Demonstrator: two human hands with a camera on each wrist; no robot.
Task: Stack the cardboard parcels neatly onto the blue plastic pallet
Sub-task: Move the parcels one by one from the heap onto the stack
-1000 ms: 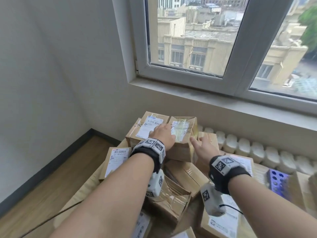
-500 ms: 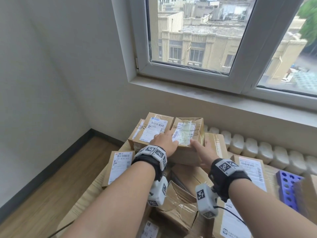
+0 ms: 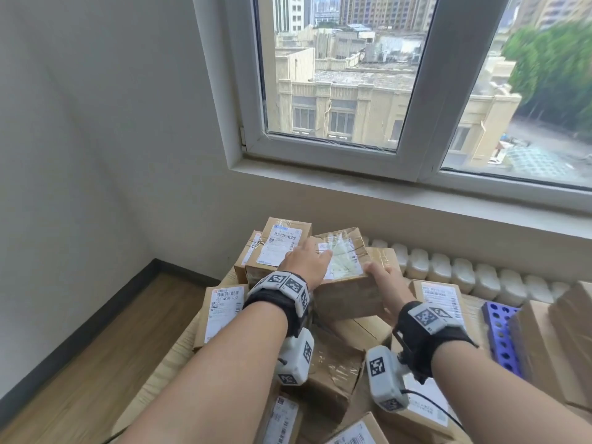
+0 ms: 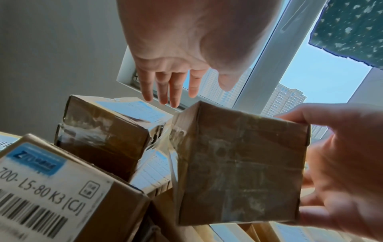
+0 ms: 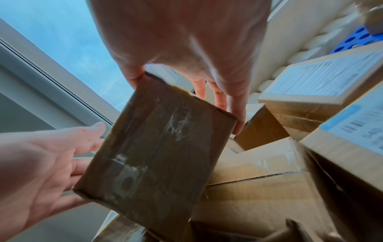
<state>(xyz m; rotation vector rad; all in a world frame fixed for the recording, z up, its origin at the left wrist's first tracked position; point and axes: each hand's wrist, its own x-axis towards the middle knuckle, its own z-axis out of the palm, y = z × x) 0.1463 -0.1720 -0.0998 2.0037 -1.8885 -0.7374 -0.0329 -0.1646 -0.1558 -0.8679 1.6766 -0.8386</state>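
Observation:
A tape-wrapped cardboard parcel (image 3: 349, 296) hangs tilted over the top of a heap of parcels (image 3: 224, 312). My right hand (image 3: 381, 277) grips its near right corner; in the right wrist view the thumb lies on one edge and the fingers (image 5: 236, 117) on the other. My left hand (image 3: 307, 261) lies on its left top side with fingers straight, and its palm (image 5: 41, 163) shows at the parcel's side. Just left stands a labelled parcel (image 4: 111, 124). A corner of the blue plastic pallet (image 3: 499, 334) with round holes shows at the right, mostly hidden by boxes.
A row of white bottles (image 3: 448, 267) lines the wall under the window sill (image 3: 384, 187). Bigger cardboard boxes (image 3: 560, 341) rise at the right edge. Wooden floor (image 3: 80, 363) and a plain wall lie to the left.
The taped parcel has come up off the heap and tilted. My right hand has shifted from its side to its near right corner, and my view has lifted.

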